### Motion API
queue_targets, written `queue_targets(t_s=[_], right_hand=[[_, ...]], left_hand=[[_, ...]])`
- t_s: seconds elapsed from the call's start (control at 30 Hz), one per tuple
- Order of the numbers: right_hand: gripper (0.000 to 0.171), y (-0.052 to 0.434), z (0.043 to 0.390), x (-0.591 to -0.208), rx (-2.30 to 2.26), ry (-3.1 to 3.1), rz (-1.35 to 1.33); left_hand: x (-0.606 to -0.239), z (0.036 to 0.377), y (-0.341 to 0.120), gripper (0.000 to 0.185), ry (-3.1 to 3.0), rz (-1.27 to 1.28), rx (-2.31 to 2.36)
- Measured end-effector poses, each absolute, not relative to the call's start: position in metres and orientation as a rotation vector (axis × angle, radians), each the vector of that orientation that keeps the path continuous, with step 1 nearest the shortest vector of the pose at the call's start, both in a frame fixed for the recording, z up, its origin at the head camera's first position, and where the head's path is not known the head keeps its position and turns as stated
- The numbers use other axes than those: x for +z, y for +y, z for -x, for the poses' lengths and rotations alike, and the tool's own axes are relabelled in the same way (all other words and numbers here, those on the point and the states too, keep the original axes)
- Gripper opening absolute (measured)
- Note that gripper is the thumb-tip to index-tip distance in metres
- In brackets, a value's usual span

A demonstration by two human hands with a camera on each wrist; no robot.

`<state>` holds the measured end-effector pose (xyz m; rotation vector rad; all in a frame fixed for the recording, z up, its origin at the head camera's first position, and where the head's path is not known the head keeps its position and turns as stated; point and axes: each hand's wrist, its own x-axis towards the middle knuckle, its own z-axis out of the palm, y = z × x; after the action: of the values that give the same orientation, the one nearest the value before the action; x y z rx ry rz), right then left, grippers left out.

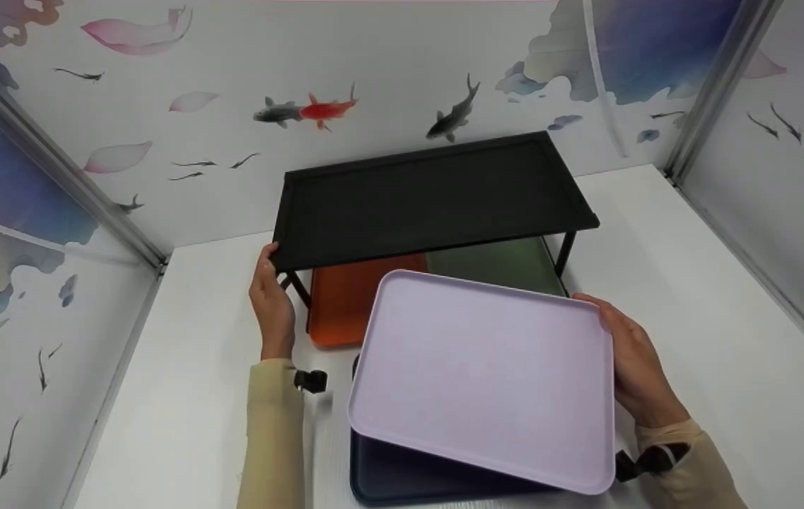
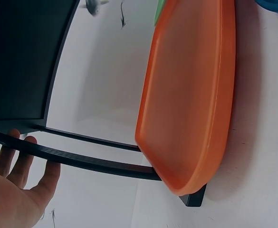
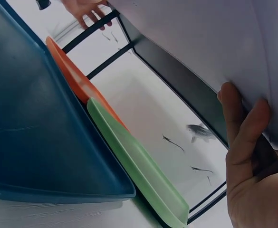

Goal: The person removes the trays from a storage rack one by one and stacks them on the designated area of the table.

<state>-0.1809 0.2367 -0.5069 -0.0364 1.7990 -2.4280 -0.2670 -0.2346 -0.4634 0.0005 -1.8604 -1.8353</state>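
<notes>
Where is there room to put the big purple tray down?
The flat top of the black metal rack is bare, and so is the white table to its right. Under the rack it is crowded: the orange plastic tray and green plastic tray fill it.

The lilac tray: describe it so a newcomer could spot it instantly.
Start at the black shelf standing on the white table. Just in front of it, the right hand holds the lilac tray tilted above a dark blue tray. It is the only pale tray and the only one lifted; the orange and green trays lie under the shelf.
</notes>
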Motion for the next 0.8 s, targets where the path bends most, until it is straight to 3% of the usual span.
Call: queue_targets(t_s=[0.8], right_hand=[[0.059,0.2299,0.1847,-0.5139,-2.296,1.868,0.019]], left_hand=[[-0.4625,0.2653,-0.2333,0.044,-1.881,-0.03,-1.826]])
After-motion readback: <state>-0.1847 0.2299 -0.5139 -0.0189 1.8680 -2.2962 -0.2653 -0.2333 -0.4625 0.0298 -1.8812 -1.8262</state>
